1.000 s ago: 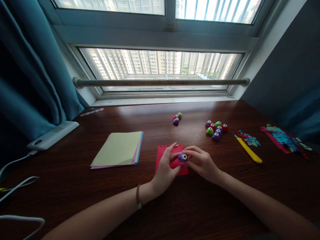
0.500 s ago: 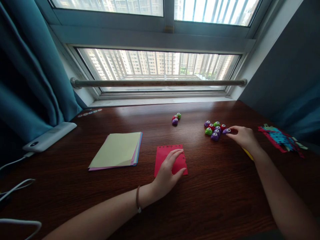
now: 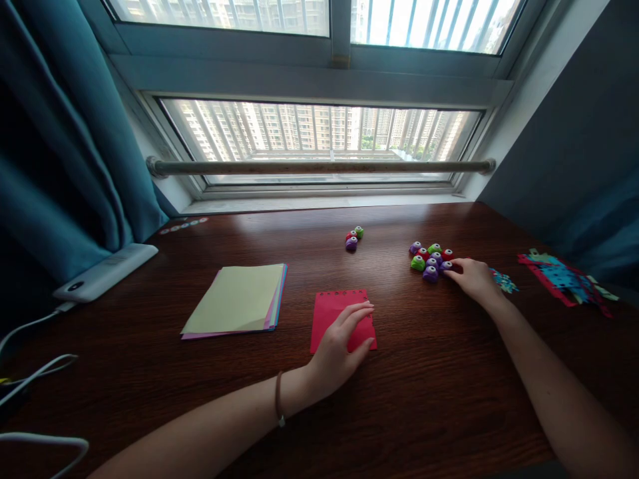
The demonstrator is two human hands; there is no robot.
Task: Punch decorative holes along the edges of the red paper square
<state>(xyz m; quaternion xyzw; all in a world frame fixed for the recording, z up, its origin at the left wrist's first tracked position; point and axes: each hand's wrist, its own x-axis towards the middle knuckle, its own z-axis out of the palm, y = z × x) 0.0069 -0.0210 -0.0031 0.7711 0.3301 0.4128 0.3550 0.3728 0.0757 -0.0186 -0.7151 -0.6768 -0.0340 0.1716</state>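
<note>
My left hand [image 3: 339, 342] lies over a red sheet of paper [image 3: 332, 305], fingers stretched and thumb apart. Small holes run along the sheet's top edge and down its right side. To the right, my right hand [image 3: 474, 281] pinches a small purple paper punch [image 3: 446, 266] with a round white top, at the near right side of a cluster. Purple, red and green punches [image 3: 418, 263] make up that cluster, standing close together. Farther back, a smaller group holds a purple punch [image 3: 351, 244], a red one [image 3: 351, 235] and a green one [image 3: 359, 231].
A stack of coloured paper [image 3: 234, 299] lies left of the red sheet. Blue and white bits [image 3: 505, 281] lie beyond my right wrist; cut paper scraps [image 3: 564, 276] are farther right. A white device [image 3: 107, 271] and cables [image 3: 44, 369] lie at left. The window bar [image 3: 319, 167] crosses behind.
My right hand has moved left, bringing the purple punch up against the cluster. The blue and white bits now show; a yellow thing by the right wrist is hidden. My left hand stays on the paper.
</note>
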